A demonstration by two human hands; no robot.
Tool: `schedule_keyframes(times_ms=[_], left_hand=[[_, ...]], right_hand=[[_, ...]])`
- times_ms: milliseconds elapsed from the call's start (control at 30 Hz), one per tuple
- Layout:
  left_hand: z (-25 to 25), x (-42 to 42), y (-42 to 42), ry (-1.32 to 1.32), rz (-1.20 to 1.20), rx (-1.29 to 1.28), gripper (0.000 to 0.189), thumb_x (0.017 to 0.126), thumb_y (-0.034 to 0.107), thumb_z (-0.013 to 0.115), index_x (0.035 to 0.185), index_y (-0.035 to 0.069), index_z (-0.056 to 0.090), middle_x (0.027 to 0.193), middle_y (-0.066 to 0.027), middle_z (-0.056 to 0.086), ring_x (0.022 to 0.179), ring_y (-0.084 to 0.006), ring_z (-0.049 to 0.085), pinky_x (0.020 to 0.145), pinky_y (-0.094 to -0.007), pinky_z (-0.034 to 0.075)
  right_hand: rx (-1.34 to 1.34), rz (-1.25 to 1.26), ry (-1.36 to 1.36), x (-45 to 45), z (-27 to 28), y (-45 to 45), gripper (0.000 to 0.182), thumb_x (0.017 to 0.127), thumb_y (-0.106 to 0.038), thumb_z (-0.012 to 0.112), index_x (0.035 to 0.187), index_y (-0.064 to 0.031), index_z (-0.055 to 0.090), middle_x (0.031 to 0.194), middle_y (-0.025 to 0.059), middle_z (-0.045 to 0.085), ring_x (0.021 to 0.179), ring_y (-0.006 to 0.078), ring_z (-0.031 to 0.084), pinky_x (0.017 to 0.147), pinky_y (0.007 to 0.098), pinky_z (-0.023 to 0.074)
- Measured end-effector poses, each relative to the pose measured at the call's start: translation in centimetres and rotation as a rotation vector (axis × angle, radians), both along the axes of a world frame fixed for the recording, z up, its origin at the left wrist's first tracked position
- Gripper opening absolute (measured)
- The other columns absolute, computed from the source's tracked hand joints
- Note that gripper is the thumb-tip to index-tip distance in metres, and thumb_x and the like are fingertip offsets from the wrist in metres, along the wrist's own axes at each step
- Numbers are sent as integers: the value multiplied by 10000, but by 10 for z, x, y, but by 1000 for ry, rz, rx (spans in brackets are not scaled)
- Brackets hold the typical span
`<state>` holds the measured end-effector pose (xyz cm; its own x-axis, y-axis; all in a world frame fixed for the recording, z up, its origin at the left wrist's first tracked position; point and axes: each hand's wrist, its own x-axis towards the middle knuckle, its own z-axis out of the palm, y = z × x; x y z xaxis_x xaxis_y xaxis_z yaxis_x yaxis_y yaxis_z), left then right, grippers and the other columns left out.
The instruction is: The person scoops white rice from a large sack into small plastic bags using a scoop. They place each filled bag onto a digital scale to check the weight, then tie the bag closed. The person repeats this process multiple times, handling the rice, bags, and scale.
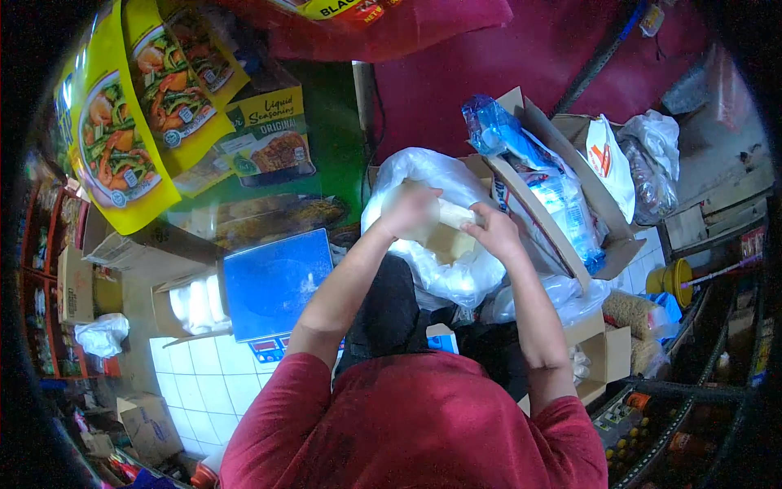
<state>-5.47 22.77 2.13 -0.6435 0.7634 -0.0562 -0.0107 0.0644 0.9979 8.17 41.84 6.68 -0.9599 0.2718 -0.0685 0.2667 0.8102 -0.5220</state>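
My right hand (498, 231) pinches the right end of a small clear plastic packet (457, 215) filled with something whitish. At the packet's other end is my left hand (410, 213), its fingers curled against it and partly blurred. Both hands are over the mouth of a large translucent plastic bag (455, 284), whose edge is folded outward. Inside the bag lies a pale yellow powdery substance (451, 241). What the blurred patch covers cannot be made out.
To the left stands a weighing scale with a blue platform (278, 284), beside a carton of white rolls (198, 305). A tall carton (565, 183) of plastic packs flanks the bag on the right. Yellow seasoning sachets (122, 140) hang at upper left. Shelving (666, 422) stands at lower right.
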Motion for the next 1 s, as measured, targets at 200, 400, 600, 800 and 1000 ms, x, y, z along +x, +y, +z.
schedule_keyframes(times_ms=[200,400,600,800,1000], left_hand=[[-1,2,-2,32,-38,12,515,745,-13,531,1255,26,593,1200,-116,611,1073,-192,570,918,-283,438],[-13,1,5,118,9,-65,460,752,-14,531,1203,12,621,1236,-134,606,1140,-219,565,975,-304,424],[-22,9,22,345,131,-125,450,736,-7,555,1178,25,634,1173,-141,643,1000,-233,634,836,-328,500],[-3,9,36,47,88,-237,439,748,-13,574,1175,61,644,1079,-156,673,920,-233,651,804,-350,512],[-13,3,35,115,101,-206,419,764,-14,572,1168,68,649,996,-162,686,814,-227,657,738,-359,522]], right_hand=[[28,3,-40,-6,7,-1,444,800,-416,675,1131,-126,619,954,166,684,922,347,653,799,458,492],[277,41,-151,-19,31,-21,371,826,-378,643,1073,-102,645,939,175,684,902,337,661,773,462,497],[734,193,-318,-49,65,-50,288,825,-266,635,1074,-122,660,1004,104,689,962,260,661,808,417,473],[997,255,-456,-66,83,-68,281,851,-218,590,1115,-152,662,1097,61,672,1059,225,614,907,422,388],[1063,328,-426,-65,91,-72,276,856,-234,586,1108,-153,665,1084,58,673,1047,226,613,907,422,385]])
